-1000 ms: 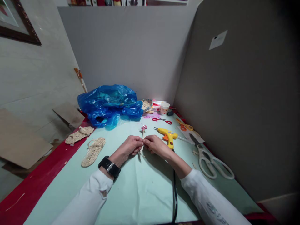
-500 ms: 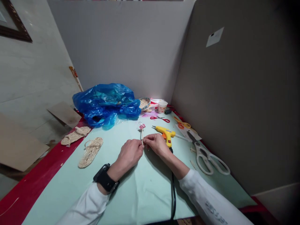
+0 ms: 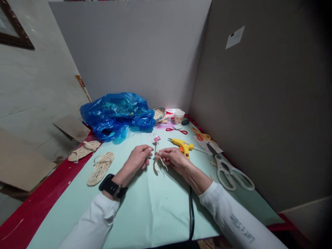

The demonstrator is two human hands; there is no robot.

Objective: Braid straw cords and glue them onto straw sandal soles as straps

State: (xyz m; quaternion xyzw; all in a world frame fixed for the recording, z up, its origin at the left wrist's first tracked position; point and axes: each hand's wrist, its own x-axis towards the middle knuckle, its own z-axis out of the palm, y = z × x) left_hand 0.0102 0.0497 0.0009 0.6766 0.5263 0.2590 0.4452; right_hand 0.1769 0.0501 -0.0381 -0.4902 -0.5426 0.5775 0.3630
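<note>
A thin pale braid of plant-fiber strands [image 3: 157, 148] runs down from a pink binder clip [image 3: 157, 138] on the table. My right hand [image 3: 173, 157] pinches it between thumb and fingertips, and two loose strand ends hang below toward me. My left hand [image 3: 139, 157], wearing a black watch [image 3: 112, 186] at the wrist, is just left of the strands. Its fingers are loosely bent and apart, with nothing visible in them. Just beyond my right hand lies a yellow hot glue gun [image 3: 183, 145] with a glue stick in its back.
Two woven straw sandals [image 3: 101, 169] lie at left. Behind are a blue plastic bag [image 3: 116, 116], a small basket [image 3: 159, 113], a paper cup [image 3: 179, 117] and red scissors [image 3: 176, 130]. Orange scissors [image 3: 201, 135] and large white-handled scissors [image 3: 228, 173] lie right. A black cord [image 3: 192, 214] runs toward me.
My left hand has let go of the strands and moved left, away from my right hand. The loose strand ends now show below my right hand, which still pinches the braid.
</note>
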